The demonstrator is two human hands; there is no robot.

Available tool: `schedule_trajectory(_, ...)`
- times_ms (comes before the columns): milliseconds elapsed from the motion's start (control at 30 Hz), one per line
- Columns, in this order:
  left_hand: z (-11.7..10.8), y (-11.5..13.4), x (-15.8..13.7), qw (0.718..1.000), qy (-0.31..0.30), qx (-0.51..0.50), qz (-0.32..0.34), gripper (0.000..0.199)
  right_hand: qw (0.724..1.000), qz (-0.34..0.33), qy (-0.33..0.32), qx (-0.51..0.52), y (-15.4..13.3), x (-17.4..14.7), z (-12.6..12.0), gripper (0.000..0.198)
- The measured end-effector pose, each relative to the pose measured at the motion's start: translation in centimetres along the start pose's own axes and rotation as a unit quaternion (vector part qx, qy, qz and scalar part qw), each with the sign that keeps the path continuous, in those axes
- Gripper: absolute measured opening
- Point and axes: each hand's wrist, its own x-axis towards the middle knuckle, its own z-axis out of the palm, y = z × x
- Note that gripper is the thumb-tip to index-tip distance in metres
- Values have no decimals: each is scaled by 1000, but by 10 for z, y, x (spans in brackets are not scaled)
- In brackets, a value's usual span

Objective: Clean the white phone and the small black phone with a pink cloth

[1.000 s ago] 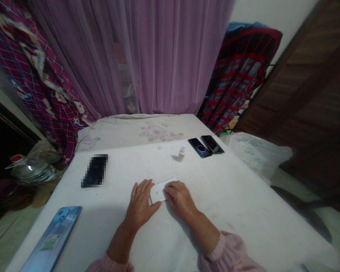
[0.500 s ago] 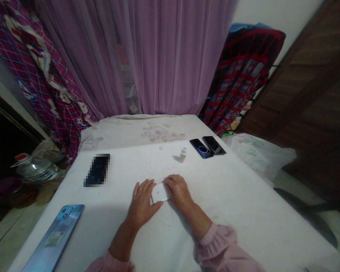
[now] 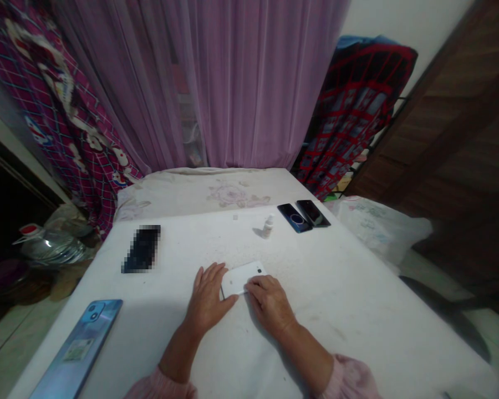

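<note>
A white smartphone [image 3: 238, 277] lies back up on the white-covered table, its dark camera square showing at the right end. My left hand [image 3: 208, 293] holds the phone's left end, thumb along the near edge and fingers along the far edge. My right hand [image 3: 270, 302] has its fingers bunched together at the near edge, right of the phone's middle. Whatever those fingertips hold, if anything, is hidden. Beyond the phone stands a small white spray bottle [image 3: 268, 227].
Two dark phones [image 3: 295, 218] [image 3: 313, 213] lie side by side at the far right. A blue phone [image 3: 77, 352] is at the near left, and a dark pixelated rectangle [image 3: 142, 249] lies behind it. A tiny pale square [image 3: 235, 218] sits near the cloth's far edge.
My right hand has slid from the phone's far edge toward me to its near edge, uncovering the camera end. My left hand stays in place on the phone.
</note>
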Motion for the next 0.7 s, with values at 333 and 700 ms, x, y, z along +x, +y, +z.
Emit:
schedule_trajectory(333, 0, -2, 0, 1000, -9, -2, 3, 55, 999, 43, 9, -12, 11, 28, 18, 23)
schedule_trajectory(700, -5, 2, 2, 1000, -20, -7, -10, 55, 995, 92, -10, -33, 13, 41, 17, 21)
